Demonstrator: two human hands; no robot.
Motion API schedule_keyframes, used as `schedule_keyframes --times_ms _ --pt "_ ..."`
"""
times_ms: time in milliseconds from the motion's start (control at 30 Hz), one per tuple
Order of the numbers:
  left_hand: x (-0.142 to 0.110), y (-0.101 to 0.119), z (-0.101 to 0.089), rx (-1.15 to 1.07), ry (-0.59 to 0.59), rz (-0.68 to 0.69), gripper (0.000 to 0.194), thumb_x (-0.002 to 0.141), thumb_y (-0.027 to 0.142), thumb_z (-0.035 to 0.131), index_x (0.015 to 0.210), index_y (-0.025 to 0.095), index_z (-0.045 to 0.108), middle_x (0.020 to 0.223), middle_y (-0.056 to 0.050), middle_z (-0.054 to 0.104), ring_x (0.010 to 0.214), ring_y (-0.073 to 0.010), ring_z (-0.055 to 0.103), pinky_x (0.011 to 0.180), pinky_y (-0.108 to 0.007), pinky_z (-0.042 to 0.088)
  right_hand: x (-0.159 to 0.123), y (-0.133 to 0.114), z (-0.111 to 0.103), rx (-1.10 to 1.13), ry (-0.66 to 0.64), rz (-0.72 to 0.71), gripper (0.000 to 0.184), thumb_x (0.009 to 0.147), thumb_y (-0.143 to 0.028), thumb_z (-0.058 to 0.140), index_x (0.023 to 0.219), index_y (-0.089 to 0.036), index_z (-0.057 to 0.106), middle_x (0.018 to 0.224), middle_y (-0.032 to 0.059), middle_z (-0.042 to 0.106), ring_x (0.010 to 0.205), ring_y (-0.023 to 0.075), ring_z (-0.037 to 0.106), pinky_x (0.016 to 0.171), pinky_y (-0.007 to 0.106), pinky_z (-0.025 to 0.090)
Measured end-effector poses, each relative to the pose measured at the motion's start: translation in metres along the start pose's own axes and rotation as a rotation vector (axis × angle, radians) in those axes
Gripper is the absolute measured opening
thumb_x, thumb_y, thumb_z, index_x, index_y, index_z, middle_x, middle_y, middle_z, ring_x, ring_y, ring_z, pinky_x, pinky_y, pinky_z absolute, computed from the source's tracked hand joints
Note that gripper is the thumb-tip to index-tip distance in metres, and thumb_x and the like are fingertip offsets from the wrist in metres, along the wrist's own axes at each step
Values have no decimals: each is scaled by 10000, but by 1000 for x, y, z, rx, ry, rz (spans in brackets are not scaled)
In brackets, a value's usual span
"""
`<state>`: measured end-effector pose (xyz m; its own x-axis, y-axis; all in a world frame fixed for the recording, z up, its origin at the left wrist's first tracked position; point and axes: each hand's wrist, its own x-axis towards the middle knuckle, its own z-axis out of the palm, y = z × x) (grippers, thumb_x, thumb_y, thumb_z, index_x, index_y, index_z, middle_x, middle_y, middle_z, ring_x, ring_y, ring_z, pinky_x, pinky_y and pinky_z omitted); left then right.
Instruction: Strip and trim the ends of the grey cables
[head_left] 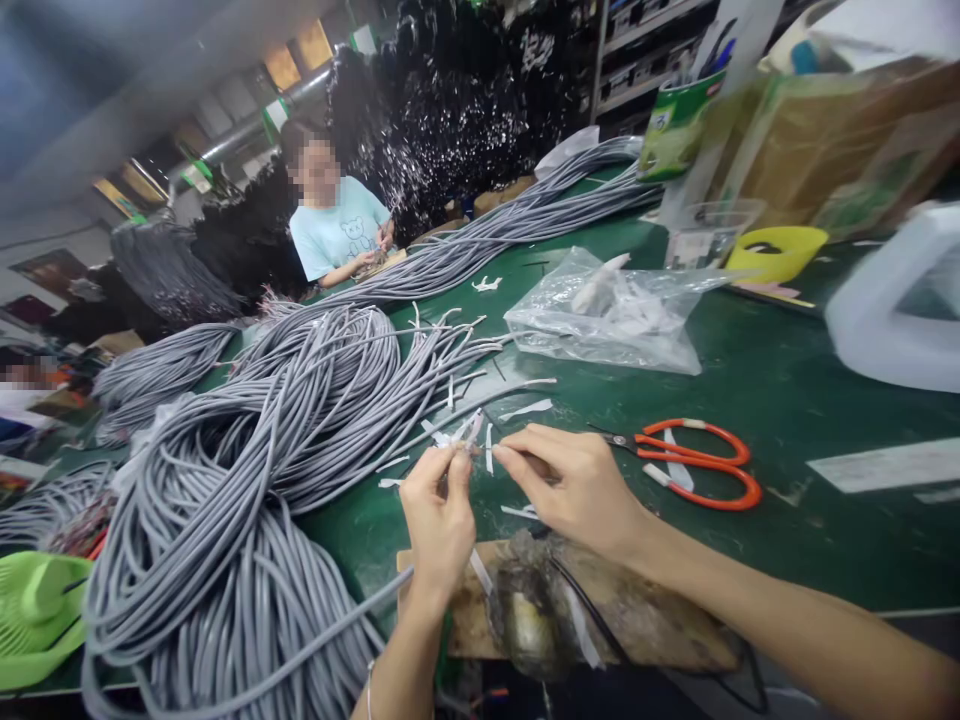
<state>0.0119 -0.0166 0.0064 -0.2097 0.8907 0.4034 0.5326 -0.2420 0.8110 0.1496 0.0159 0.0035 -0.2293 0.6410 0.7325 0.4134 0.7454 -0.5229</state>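
My left hand [441,515] is closed in a pinch on the end of a grey cable [367,603], which passes behind my wrist; thin whitish wire ends [474,430] show at the fingertips. Just to the right, my right hand [581,490] pinches a narrow white strip [489,449] between thumb and forefinger, a little apart from the left fingertips. More white strips [526,409] lie scattered on the green table around both hands. Beneath them is a stained wooden board [660,630] carrying a rounded, dirty metal piece [531,620] with a black cord.
Orange-handled scissors [701,462] lie right of my right hand. A large grey cable bundle [292,430] fills the left. Beyond are a clear plastic bag [607,315], a yellow bowl [780,252] and a white jug [900,300]. A green fan [37,615] stands lower left; a co-worker [337,225] sits opposite.
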Motion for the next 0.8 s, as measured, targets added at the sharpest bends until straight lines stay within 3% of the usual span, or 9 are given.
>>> schedule_keyframes --times_ms 167,400,467,533,600,667,800 --pt "-2 3 2 53 9 66 228 854 264 473 804 149 664 643 -15 591 557 -107 519 511 -204 396 0 -2 4 67 -25 44 204 854 -168 476 688 -145 593 556 -9 549 447 75 435 456 195 335" --pt "-6 3 6 176 52 287 200 809 149 519 928 143 679 694 -36 630 578 -101 549 556 -202 443 1 -6 2 184 -70 231 253 863 -211 456 645 -149 567 495 -26 513 416 75 420 409 187 325" --pt "-5 1 7 217 61 251 199 795 151 527 900 148 696 634 -25 623 536 -102 543 532 -203 440 -4 -13 2 155 -46 76 259 865 -194 448 645 -153 577 499 -18 522 427 78 434 428 196 329" --pt "-2 -2 7 207 47 142 183 781 172 542 856 151 707 633 -28 645 540 -111 565 533 -206 449 -9 -19 2 131 -48 -172 271 869 -189 442 645 -161 591 489 -14 521 434 83 444 458 212 336" --pt "1 -3 6 134 28 27 183 788 207 537 821 144 706 681 -42 676 582 -127 597 554 -212 465 -12 -21 2 109 -44 -304 262 868 -181 449 652 -165 596 492 -11 532 444 87 462 478 218 348" --pt "2 -2 4 80 24 -17 222 816 237 500 798 135 697 686 -46 678 585 -131 594 552 -215 460 -11 -15 1 38 5 -240 222 859 -161 469 680 -160 601 521 -5 557 455 84 480 486 210 363" --pt "0 4 1 143 7 32 285 851 251 438 735 130 669 582 -17 612 501 -108 515 500 -210 395 -3 2 -3 -138 78 -59 187 850 -173 501 701 -153 614 562 7 584 467 89 504 505 208 388"
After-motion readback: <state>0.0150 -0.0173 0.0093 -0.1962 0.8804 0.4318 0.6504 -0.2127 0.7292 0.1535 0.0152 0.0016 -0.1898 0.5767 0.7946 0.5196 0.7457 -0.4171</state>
